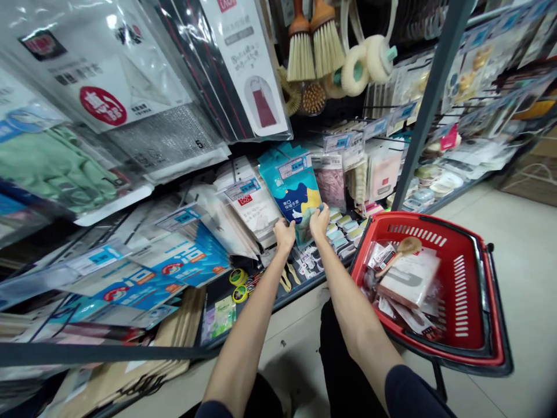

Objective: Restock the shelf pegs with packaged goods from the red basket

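Observation:
A blue and yellow glove package [292,194] hangs among other packs on the shelf rack, a price tag [297,166] over its upper part. My left hand [286,234] closes on its lower left edge, thumb towards the front. On the lower right edge, my right hand [319,220] grips the same package. The fingers behind it are partly hidden. Just left of it hang white packs [255,212] with a red label. A pink textured item in clear wrap [329,184] is to its right.
A red shopping basket [476,290] stands at the right, holding a wooden-handled brush [407,246] and packaged goods. Brushes [300,55] hang above. Small packs and yellow tape rolls [238,277] lie on the bottom shelf. A dark metal post [430,110] rises right of my hands.

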`<state>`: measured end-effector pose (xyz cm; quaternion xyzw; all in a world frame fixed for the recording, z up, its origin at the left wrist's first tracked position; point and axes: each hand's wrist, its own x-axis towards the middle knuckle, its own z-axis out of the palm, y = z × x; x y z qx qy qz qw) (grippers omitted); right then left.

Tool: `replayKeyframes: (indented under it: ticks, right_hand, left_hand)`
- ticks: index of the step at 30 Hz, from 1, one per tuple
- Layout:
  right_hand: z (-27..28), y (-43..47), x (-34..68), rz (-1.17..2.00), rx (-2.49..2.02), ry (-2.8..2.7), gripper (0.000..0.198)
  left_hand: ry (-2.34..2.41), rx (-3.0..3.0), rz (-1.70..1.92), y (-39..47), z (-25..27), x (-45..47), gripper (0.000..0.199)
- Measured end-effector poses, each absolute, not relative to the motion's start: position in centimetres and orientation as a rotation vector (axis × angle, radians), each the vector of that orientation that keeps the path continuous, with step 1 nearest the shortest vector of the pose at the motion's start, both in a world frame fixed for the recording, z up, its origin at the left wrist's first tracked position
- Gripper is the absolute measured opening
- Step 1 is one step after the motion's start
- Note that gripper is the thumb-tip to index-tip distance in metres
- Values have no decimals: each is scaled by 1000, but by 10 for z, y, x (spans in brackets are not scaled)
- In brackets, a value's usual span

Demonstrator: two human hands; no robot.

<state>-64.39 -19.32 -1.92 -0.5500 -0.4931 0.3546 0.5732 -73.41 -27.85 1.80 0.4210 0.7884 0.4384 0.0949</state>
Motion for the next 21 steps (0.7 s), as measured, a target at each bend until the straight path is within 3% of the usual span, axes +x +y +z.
replayKeyframes:
  ticks: [9,13,16,21]
  right_hand:
    - [-42,-188,-638,879,-1357,-1174,34]
    - [-52,-191,-636,924,-1394,-1151,20]
    - [-52,-192,-633,929,-1397,-1115,13]
    - [-7,-186,-630,786,-1331,-960,27]
  left_hand:
    - [2285,1220,1250,-280,-1,-758,29]
    - [2255,1201,1209,-287,-8,-761,32]
    - [2250,1172,1222,-290,-11,-759,30]
    - [2315,1102,1423,-301,4,-742,16]
